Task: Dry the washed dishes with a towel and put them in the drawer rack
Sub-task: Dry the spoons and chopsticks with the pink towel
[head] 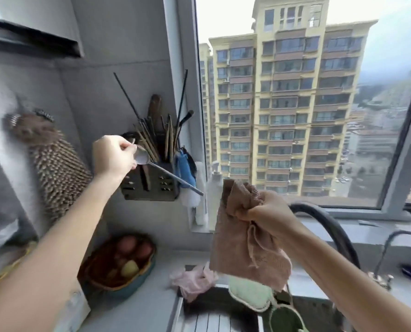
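In the head view, the left hand (113, 156) sits at 9 o'clock, fingers curled round the bowl end of a slim silver metal spoon (168, 174) whose handle points toward 4 o'clock. The spoon hangs in front of a black wall-mounted utensil holder (151, 185) full of chopsticks. At 4 o'clock the right hand (264, 209) clutches a bunched dusty-pink cloth towel (243, 255), which dangles above the sink (223, 315) at 6 o'clock
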`<state>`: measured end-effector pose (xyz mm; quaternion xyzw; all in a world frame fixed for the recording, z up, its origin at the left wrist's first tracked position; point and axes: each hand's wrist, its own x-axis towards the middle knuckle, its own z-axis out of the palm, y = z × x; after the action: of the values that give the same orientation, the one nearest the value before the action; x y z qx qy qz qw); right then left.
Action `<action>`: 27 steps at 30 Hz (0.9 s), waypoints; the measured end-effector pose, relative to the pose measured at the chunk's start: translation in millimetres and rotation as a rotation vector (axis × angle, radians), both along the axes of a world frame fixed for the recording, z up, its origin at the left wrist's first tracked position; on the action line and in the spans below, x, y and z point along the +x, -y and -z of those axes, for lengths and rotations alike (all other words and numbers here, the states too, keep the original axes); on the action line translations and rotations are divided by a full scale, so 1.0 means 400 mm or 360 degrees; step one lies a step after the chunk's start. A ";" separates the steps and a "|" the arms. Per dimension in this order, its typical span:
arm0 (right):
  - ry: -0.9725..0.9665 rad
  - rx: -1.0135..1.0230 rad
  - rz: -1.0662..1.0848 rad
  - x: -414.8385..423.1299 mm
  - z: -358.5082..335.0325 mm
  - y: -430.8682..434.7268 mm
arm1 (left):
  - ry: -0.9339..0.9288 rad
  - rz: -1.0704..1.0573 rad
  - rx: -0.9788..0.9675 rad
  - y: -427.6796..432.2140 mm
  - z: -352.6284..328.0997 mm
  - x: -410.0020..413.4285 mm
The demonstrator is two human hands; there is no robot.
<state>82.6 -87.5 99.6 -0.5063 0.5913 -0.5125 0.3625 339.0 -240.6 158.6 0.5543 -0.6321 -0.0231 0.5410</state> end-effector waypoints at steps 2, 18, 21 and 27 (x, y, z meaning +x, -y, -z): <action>-0.0084 -0.0053 -0.0058 0.072 -0.026 0.062 | 0.0050 -0.0077 -0.0077 0.018 -0.030 0.065; -0.0239 -0.0044 -0.0136 0.222 -0.028 0.268 | 0.0788 -0.0513 -0.0512 0.199 -0.126 0.237; -0.0213 -0.0025 -0.0121 0.219 -0.011 0.283 | 0.0761 -0.0500 -0.0493 0.235 -0.105 0.231; -0.0127 -0.0018 -0.0114 0.214 0.022 0.296 | 0.0647 -0.0441 0.0079 0.310 -0.035 0.210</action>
<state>168.3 -205.9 90.7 -0.5493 0.5838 -0.4819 0.3538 422.9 -364.7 172.5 0.6421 -0.6451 0.1477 0.3869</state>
